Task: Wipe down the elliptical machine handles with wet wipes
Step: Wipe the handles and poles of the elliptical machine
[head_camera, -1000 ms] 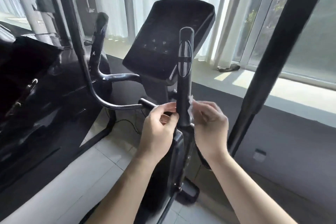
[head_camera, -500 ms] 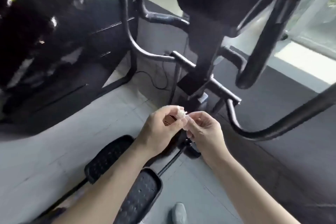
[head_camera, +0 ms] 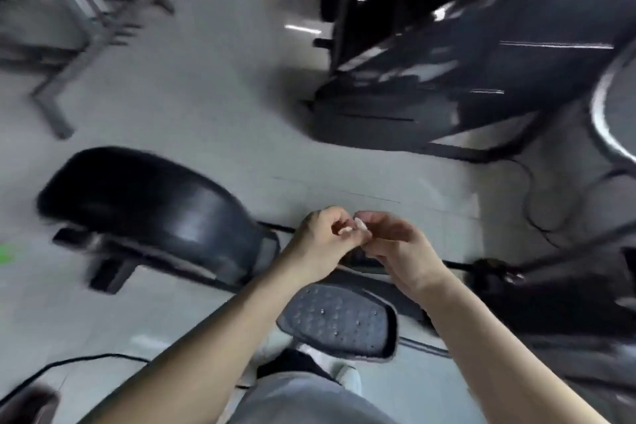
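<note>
White wipe (head_camera: 359, 229), balled up small, sits between the fingertips of both hands, held in the air over the floor (head_camera: 223, 96). Left hand (head_camera: 321, 244): fingers curled in, thumb and forefinger pinching the wad's left side. Right hand (head_camera: 401, 251): fingers curled too, tips pinching the right side; the two hands meet at the wipe. Only a sliver of the wipe shows, the rest is hidden in the fingers. Both forearms are bare and reach forward. Below the hands: grey studded pedal (head_camera: 339, 320), lying roughly flat, with a dark rail behind it. Left of the hands: black rounded cover (head_camera: 155, 203), low on the floor, black foot bar under it. White shoe (head_camera: 347, 377) is on the tiles just beside the pedal's near edge, with a grey trouser leg by it. Black cable (head_camera: 69, 363) runs across the tiles at lower left. Upper right: bulky black machine (head_camera: 481, 62), heavily blurred, details unreadable. Upper left: grey metal legs (head_camera: 69, 45) on the floor, well apart from the hands. Floor is pale grey tile.
</note>
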### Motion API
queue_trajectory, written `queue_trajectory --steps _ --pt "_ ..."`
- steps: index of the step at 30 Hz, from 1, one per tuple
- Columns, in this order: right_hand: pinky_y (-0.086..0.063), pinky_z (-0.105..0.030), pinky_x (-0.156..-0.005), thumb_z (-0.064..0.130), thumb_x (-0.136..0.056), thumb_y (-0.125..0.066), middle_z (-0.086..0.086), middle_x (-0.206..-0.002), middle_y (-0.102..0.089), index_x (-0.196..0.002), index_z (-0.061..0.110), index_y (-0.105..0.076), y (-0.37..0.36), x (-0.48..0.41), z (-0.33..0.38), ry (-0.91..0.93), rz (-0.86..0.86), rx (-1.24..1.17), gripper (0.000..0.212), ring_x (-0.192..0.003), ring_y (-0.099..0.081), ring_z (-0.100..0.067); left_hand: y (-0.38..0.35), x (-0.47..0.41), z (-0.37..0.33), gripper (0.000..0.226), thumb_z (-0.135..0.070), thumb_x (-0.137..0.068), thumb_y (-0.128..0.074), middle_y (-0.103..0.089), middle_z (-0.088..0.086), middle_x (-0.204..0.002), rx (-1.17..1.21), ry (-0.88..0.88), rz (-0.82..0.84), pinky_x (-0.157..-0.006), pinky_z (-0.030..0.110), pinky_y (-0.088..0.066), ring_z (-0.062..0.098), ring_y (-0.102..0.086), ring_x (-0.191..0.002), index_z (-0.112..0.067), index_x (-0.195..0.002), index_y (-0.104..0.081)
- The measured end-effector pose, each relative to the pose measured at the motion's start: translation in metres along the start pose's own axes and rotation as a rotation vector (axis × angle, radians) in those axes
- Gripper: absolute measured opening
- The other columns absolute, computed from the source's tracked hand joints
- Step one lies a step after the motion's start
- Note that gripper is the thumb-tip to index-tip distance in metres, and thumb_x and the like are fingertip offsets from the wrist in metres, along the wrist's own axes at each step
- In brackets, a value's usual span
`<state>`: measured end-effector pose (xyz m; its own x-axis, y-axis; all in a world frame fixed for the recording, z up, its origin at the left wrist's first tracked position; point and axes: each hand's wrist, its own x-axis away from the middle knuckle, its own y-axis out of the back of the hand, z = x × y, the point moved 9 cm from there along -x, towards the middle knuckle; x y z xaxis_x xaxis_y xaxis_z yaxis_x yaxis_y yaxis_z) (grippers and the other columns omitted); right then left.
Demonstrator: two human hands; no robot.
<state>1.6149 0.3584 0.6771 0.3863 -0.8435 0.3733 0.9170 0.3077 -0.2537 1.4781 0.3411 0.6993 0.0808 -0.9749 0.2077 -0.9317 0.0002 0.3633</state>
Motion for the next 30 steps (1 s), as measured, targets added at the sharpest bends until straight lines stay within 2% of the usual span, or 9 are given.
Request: queue_trajectory --steps 3,5,7,9,12,15,18,23,30 --pt "-0.038 -0.023 -0.057 0.003 -0.092 -0.071 -0.013 -0.081 -0.065 -0.101 0.013 -0.078 -0.04 -0.017 -0.018 -0.03 0.191 0.207 0.015 -0.064 -0.046 -0.015 0.04 0.024 0.03 0.028 -0.054 -0.076 -0.076 -0.063 -0.006 -0.062 0.06 0.084 -0.15 -0.06 0.037 -0.047 0.011 -0.053 -0.057 -0.028 -0.079 -0.065" --pt "-0.029 -0.028 -0.054 0.018 -0.093 -0.075 -0.016 -0.075 -0.055 -0.095 0.014 -0.08 -0.066 -0.024 -0.029 -0.063 0.255 0.26 0.006 -0.06 -0.04 -0.017 0.066 0.046 0.045 0.015 -0.036 -0.086 -0.079 -0.069 0.002 -0.073 0.105 0.134 -0.245 -0.063 0.039 -0.052 0.011 -0.058 -0.058 -0.026 -0.085 -0.067" --pt "-0.027 -0.03 -0.053 0.013 -0.095 -0.074 -0.014 -0.07 -0.051 -0.087 0.013 -0.079 -0.091 -0.031 -0.04 -0.087 0.287 0.297 0.009 -0.057 -0.039 -0.016 0.088 0.067 0.062 0.008 -0.025 -0.091 -0.077 -0.073 0.002 -0.085 0.123 0.171 -0.332 -0.07 0.035 -0.055 0.009 -0.062 -0.062 -0.028 -0.092 -0.07" --pt "-0.033 -0.028 -0.054 0.011 -0.094 -0.074 -0.014 -0.071 -0.058 -0.087 0.01 -0.078 -0.118 -0.033 -0.048 -0.105 0.328 0.339 0.008 -0.061 -0.044 -0.018 0.109 0.088 0.076 0.011 -0.032 -0.088 -0.077 -0.075 -0.007 -0.088 0.118 0.215 -0.396 -0.076 0.033 -0.057 0.006 -0.067 -0.07 -0.03 -0.098 -0.072" --pt "-0.039 -0.03 -0.059 0.037 -0.086 -0.08 -0.012 -0.075 -0.063 -0.087 0.009 -0.079 -0.164 -0.035 -0.055 -0.101 0.414 0.383 0.027 -0.067 -0.047 -0.023 0.139 0.114 0.092 0.021 -0.038 -0.088 -0.076 -0.076 -0.013 -0.095 0.099 0.271 -0.446 -0.087 0.033 -0.06 0.004 -0.071 -0.091 -0.03 -0.106 -0.074" --pt "-0.039 -0.038 -0.063 0.063 -0.072 -0.079 -0.004 -0.066 -0.059 -0.079 0.012 -0.076 -0.214 -0.043 -0.062 -0.084 0.466 0.509 0.051 -0.065 -0.047 -0.02 0.18 0.137 0.107 0.011 -0.027 -0.091 -0.073 -0.076 -0.007 -0.092 0.093 0.292 -0.545 -0.086 0.039 -0.06 0.012 -0.071 -0.09 -0.022 -0.101 -0.075" --pt "-0.04 -0.036 -0.06 0.052 -0.079 -0.079 -0.001 -0.06 -0.058 -0.074 0.014 -0.076 -0.266 -0.059 -0.071 -0.052 0.465 0.569 0.038 -0.057 -0.048 -0.018 0.227 0.162 0.134 0.003 -0.023 -0.092 -0.07 -0.075 0.0 -0.083 0.155 0.347 -0.642 -0.083 0.05 -0.06 0.019 -0.071 -0.079 -0.022 -0.093 -0.072" --pt "-0.047 -0.02 -0.052 0.012 -0.091 -0.076 -0.003 -0.065 -0.07 -0.093 0.009 -0.076 -0.391 -0.075 -0.099 -0.062 0.509 0.627 0.004 -0.051 -0.058 -0.009 0.329 0.203 0.189 0.006 -0.016 -0.097 -0.067 -0.074 0.001 -0.079 0.228 0.359 -0.784 -0.072 0.036 -0.059 0.009 -0.065 -0.062 -0.018 -0.092 -0.069" --pt "-0.052 -0.028 -0.067 0.011 -0.093 -0.073 -0.003 -0.073 -0.073 -0.093 0.012 -0.078 -0.616 -0.091 -0.17 -0.104 0.665 0.718 0.006 -0.067 -0.062 -0.015 0.503 0.258 0.289 0.015 -0.027 -0.094 -0.072 -0.072 -0.002 -0.087 0.242 0.387 -0.88 -0.07 0.025 -0.055 0.009 -0.066 -0.075 -0.014 -0.102 -0.069"
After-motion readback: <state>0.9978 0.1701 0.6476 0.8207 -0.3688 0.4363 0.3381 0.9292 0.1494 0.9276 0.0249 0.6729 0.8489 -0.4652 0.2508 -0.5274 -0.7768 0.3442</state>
